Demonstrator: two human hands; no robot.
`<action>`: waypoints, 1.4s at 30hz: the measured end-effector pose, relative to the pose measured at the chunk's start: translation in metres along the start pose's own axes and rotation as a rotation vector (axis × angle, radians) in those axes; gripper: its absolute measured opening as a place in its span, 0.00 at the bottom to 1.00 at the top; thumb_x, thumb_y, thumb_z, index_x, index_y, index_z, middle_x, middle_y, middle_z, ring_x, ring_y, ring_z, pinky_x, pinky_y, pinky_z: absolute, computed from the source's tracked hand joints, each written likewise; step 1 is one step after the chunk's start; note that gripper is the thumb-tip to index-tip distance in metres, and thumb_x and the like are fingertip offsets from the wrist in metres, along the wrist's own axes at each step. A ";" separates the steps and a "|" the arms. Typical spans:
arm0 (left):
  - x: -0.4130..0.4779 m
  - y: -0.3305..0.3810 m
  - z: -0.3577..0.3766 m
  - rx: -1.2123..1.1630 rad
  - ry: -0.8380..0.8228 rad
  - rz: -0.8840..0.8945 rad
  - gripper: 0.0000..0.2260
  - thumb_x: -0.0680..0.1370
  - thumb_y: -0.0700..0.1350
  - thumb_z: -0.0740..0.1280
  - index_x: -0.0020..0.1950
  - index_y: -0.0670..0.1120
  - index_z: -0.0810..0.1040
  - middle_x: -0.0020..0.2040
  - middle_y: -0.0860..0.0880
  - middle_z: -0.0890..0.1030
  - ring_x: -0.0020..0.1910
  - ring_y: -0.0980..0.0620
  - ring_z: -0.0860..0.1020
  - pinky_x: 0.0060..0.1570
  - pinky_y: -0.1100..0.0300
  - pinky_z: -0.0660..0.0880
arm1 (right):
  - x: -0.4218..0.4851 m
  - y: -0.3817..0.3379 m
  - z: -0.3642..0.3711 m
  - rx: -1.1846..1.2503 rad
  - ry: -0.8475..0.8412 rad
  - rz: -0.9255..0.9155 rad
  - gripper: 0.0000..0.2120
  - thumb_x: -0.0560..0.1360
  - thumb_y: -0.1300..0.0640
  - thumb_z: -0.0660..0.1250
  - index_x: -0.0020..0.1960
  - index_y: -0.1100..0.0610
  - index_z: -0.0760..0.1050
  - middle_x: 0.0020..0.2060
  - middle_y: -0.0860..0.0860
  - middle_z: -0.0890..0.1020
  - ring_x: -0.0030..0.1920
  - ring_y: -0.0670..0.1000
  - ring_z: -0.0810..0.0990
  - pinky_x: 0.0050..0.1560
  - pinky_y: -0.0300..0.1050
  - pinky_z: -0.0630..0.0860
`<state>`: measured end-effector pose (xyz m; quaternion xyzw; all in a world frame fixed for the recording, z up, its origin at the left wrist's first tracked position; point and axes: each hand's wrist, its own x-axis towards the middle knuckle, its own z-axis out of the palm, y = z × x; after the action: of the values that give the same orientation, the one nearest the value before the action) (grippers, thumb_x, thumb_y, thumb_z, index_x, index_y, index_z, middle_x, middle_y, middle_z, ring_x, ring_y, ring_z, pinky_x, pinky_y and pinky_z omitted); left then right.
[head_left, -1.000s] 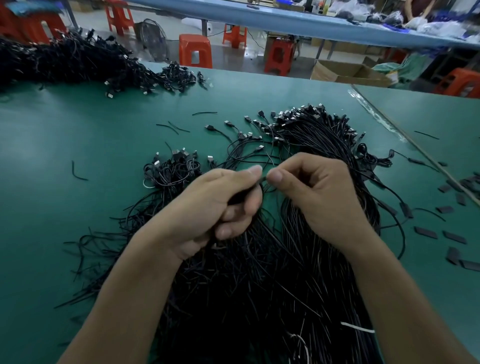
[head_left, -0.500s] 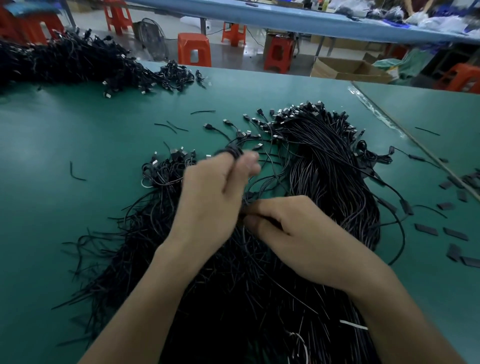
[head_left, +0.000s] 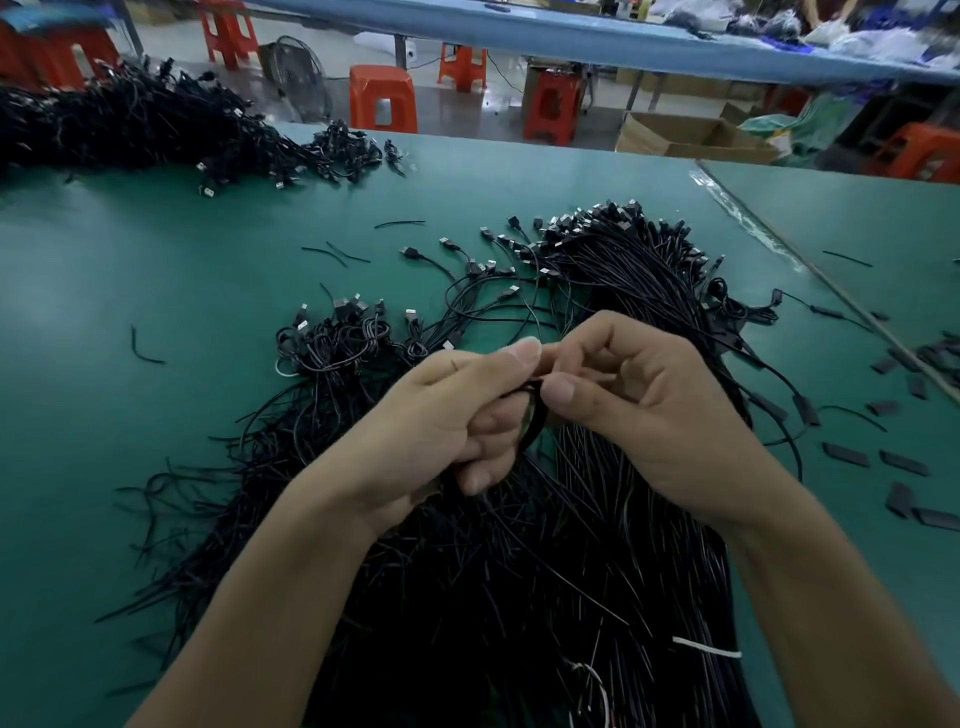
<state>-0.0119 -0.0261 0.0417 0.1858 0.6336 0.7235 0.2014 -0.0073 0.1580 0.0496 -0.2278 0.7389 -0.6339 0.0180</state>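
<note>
Cable loop, thin and black, is held up between both hands, just above the green tabletop that fills most of the view. A long heap of black cables runs away from the near edge under the forearms, with plug ends fanned out at its far end. A second dark pile lies at the far left corner, well apart. Left of the hands sits a smaller cluster of coiled cables. The left hand has its fingers curled round the loop. The right hand pinches the loop's top between thumb and forefinger. Flat black pieces lie scattered to the right.
</note>
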 end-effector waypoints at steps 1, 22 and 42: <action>0.000 0.000 -0.001 -0.031 0.005 0.000 0.24 0.80 0.55 0.59 0.24 0.51 0.64 0.21 0.52 0.64 0.19 0.53 0.67 0.24 0.66 0.66 | -0.001 0.001 0.001 0.018 -0.031 0.023 0.06 0.72 0.56 0.72 0.43 0.55 0.75 0.42 0.49 0.83 0.45 0.52 0.80 0.50 0.45 0.78; 0.010 -0.008 0.008 -0.262 0.272 -0.111 0.18 0.83 0.53 0.56 0.42 0.45 0.77 0.31 0.45 0.79 0.27 0.46 0.80 0.24 0.55 0.76 | 0.002 -0.001 0.034 -0.557 0.252 -0.198 0.04 0.77 0.63 0.70 0.48 0.56 0.78 0.40 0.41 0.81 0.40 0.41 0.80 0.39 0.29 0.74; 0.018 -0.025 -0.027 0.599 0.632 0.162 0.26 0.81 0.60 0.53 0.26 0.48 0.63 0.21 0.55 0.64 0.22 0.55 0.59 0.25 0.62 0.59 | -0.011 0.049 0.043 -0.749 -0.193 0.472 0.08 0.75 0.45 0.71 0.47 0.48 0.77 0.38 0.45 0.79 0.38 0.46 0.79 0.43 0.51 0.82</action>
<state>-0.0401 -0.0363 0.0139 0.0547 0.8293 0.5426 -0.1221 0.0002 0.1267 -0.0080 -0.1021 0.9440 -0.2770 0.1472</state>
